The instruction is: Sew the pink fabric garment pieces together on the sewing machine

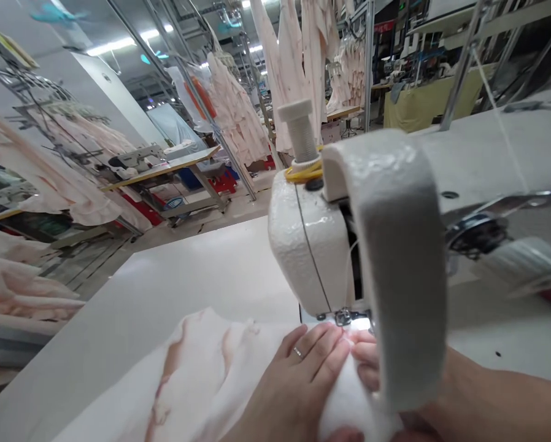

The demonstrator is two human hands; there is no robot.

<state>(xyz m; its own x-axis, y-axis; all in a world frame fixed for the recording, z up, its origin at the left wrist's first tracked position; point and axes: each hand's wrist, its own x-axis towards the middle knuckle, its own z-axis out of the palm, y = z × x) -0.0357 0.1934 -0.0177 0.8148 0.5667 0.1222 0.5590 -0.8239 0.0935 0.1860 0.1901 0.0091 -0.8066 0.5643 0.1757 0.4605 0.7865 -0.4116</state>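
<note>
A white sewing machine (312,245) fills the middle of the view, its presser foot (344,317) lit by a small lamp. Pale pink-and-white fabric (192,380) lies on the white table (174,276) in front of it. My left hand (298,380), with a ring on one finger, lies flat on the fabric with fingers stretched toward the presser foot. My right hand (365,365) sits just right of it, mostly hidden behind the machine's grey arm (399,276); its fingertips curl onto the fabric near the needle.
A white thread spool pin (298,132) stands on top of the machine. Pink garments hang on racks (238,110) behind. Stacked pink fabric (22,288) lies at the left. Another sewing table (165,169) stands across the aisle.
</note>
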